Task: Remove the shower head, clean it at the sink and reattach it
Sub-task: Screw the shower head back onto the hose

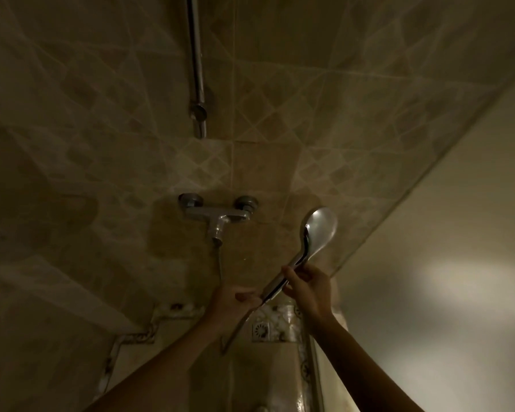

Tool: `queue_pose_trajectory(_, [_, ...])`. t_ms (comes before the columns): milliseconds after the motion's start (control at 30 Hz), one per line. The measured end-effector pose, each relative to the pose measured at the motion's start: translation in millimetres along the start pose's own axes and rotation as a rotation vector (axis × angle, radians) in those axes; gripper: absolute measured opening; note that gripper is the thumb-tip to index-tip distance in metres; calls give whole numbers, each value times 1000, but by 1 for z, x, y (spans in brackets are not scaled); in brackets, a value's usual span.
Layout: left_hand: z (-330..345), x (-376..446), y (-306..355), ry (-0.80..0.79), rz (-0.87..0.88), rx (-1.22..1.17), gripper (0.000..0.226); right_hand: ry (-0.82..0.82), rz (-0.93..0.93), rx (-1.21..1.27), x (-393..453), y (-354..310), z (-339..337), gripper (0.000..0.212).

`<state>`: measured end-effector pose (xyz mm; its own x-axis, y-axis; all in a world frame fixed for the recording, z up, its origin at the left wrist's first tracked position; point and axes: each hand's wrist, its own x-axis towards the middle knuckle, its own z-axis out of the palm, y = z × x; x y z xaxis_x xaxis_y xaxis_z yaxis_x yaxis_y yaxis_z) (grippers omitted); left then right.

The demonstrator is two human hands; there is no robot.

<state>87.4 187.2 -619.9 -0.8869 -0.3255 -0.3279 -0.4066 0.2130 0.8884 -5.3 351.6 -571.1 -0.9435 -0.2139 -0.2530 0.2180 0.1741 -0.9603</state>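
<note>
In the dim shower stall, my right hand [308,288] grips the handle of the chrome shower head [320,230], whose round face points up and to the right. My left hand [231,298] is at the handle's lower end, fingers curled where the hose [234,331] joins it. The thin hose hangs from the wall mixer tap [217,217] and loops down below my hands. Whether the hose is screwed on or loose is too dark to tell.
A chrome riser rail [197,60] with its bracket runs up the tiled wall above the tap. A square floor drain [261,331] lies below my hands. A pale glass or plastic partition [428,263] closes the right side.
</note>
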Motion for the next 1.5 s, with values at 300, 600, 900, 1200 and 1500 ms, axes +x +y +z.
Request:
queue_pose_trajectory(300, [-49, 54, -15, 573, -205, -2, 27, -7, 36, 47, 29, 31, -15, 19])
queue_pose_trajectory(600, [-58, 80, -14, 421, -135, -87, 20, 54, 175, -69, 32, 67, -30, 39])
queue_pose_trajectory(900, [-77, 73, -26, 360, 22, 80, 26, 181, 97, -319, 22, 81, -33, 32])
queue_pose_trajectory(1200, [-91, 72, -20, 243, 23, 96, 33, 223, 52, -366, 21, 76, -22, 25])
queue_pose_trajectory(1500, [-91, 68, -13, 235, 18, 100, 34, 215, 5, -475, 14, 61, -5, 19])
